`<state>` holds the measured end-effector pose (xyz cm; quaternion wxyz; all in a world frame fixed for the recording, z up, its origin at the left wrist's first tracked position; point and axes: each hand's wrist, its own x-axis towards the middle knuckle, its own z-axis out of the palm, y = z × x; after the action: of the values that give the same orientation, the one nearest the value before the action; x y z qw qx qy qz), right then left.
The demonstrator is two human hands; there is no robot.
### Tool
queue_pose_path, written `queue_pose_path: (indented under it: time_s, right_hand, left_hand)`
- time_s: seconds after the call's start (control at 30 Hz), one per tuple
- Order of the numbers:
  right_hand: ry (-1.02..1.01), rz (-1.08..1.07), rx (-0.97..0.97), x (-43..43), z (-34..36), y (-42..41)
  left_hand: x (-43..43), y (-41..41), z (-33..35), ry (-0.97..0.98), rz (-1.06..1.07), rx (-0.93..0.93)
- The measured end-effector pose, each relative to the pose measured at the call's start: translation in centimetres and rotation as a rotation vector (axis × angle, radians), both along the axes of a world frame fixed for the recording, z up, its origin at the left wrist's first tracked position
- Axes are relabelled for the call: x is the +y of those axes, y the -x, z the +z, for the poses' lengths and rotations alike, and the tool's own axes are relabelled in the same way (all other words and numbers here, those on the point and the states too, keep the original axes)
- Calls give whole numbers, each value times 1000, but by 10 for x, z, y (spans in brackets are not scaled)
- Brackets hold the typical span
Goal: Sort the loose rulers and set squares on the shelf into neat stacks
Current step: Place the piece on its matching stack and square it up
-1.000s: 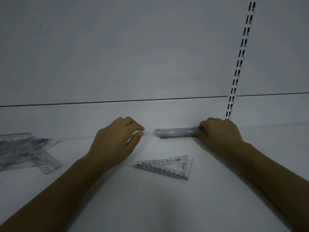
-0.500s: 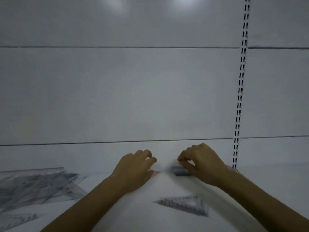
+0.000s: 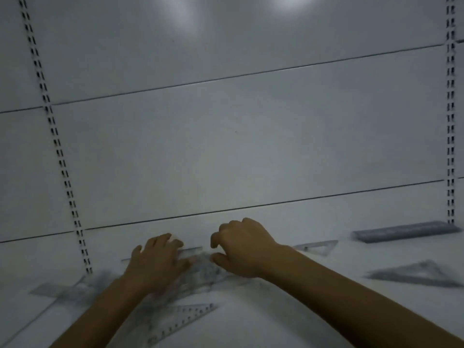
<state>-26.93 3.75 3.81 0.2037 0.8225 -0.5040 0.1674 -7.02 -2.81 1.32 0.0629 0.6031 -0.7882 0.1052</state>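
The left hand (image 3: 157, 262) is pressing straight fingers flat on the blurred heap of clear plastic rulers and set squares (image 3: 203, 271) on the white shelf (image 3: 301, 312). The right hand (image 3: 242, 249), fingers curled, is meeting the heap's right edge (whether it grips anything I cannot tell). Well right of the heap, a grey ruler stack (image 3: 406, 232) is lying lengthwise, left to right.

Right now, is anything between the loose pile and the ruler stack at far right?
Yes: between pile and ruler stack a small set square lies flat; a larger set square lies nearer the front.
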Motion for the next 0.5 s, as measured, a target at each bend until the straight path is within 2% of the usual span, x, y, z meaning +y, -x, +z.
queue_pose_path:
  time_s: [0.1,0.17,0.27,0.4,0.5]
  right_hand:
    - [-105,-114,-82,-23,-17,-49]
    - [-212,-180,-128,-37,-39,-69]
    - [-379,-229,-174,-45,-67,-80]
    - [-327,-236,-180,-42,-68,-74]
    - [-318,-192,-311,-41,-61,-75]
  left_hand:
    - [-8,-48,-25,-160,18,120]
    - [-11,-61,-39,-191,-29,202]
    - [-19,-66,-43,-137,-44,235]
    - [-20,-67,-41,-53,-162,306]
    - [-15,-63,-37,42,-290,393]
